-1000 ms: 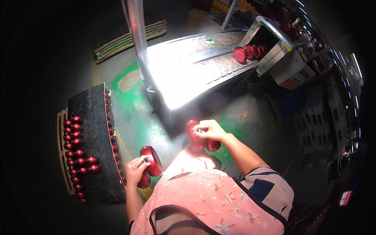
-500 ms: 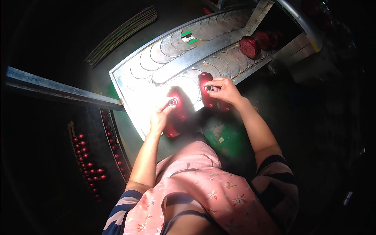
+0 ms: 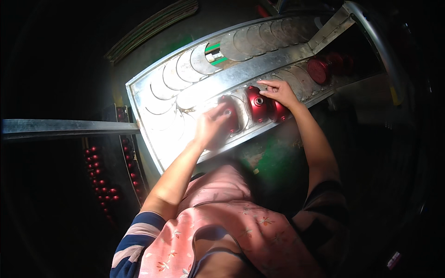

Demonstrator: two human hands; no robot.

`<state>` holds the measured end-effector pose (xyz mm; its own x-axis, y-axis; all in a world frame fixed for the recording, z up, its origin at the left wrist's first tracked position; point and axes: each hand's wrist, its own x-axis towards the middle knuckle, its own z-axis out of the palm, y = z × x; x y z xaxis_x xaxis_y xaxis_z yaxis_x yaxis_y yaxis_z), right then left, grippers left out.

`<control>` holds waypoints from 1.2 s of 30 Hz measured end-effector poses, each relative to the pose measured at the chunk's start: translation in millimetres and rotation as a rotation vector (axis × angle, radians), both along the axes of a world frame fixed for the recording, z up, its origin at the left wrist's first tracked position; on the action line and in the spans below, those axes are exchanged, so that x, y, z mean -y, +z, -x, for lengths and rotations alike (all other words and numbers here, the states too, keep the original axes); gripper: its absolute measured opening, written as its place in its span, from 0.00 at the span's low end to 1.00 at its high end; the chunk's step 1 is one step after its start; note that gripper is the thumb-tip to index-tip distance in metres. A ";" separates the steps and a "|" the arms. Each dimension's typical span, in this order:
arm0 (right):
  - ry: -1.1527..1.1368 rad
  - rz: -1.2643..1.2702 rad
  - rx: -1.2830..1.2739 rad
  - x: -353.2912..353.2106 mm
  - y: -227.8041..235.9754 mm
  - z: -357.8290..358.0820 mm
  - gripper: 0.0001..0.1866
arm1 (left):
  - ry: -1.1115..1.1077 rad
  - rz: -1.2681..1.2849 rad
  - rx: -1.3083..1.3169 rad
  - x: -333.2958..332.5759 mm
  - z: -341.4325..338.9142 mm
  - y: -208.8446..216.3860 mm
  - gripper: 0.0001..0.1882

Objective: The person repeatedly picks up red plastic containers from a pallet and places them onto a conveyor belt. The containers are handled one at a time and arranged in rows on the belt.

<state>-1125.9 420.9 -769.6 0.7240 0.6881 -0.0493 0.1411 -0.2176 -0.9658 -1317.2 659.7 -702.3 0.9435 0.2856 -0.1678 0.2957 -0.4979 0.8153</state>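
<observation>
A glossy red metal housing (image 3: pixel 257 105) with a round threaded fitting stands on edge in the near channel of a metal conveyor (image 3: pixel 245 69). My right hand (image 3: pixel 281 94) is just beyond its top, thumb and forefinger apart, holding nothing. To its left, a second red housing (image 3: pixel 231 115) stands on the same channel, and my left hand (image 3: pixel 212 124) is closed around its fitting, slightly blurred. Another red housing (image 3: pixel 279 111) shows partly beneath my right wrist, mostly hidden.
More red round parts (image 3: pixel 320 69) stand farther right along the channel, in shadow. Overlapping plates (image 3: pixel 185 69) line the far channel. A metal bar (image 3: pixel 69 126) reaches in from the left, above rows of red parts (image 3: pixel 97 172). A curved rail (image 3: pixel 375 46) rises at the right.
My left hand has carried its housing from the near edge onto the channel, rightward. My right hand has let go of the other housing's fitting, its fingers now spread.
</observation>
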 end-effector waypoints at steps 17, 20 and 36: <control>-0.674 -0.108 0.628 84.9 68.2 41.6 0.15 | -0.332 0.240 0.491 39.5 104.0 6.9 0.13; -0.524 -0.235 0.613 28.4 82.2 113.4 0.17 | -0.207 0.212 0.321 0.2 197.9 -15.4 0.14; 0.931 0.049 0.085 -374.6 77.7 405.3 0.28 | 1.411 0.285 0.347 -253.3 634.4 -109.3 0.20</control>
<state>-1531.2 795.5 -691.9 -0.1149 0.9912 -0.0656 0.3483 -0.0216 -0.9371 -1951.6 913.1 -811.7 -0.0757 0.9760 -0.2042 0.1625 0.2141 0.9632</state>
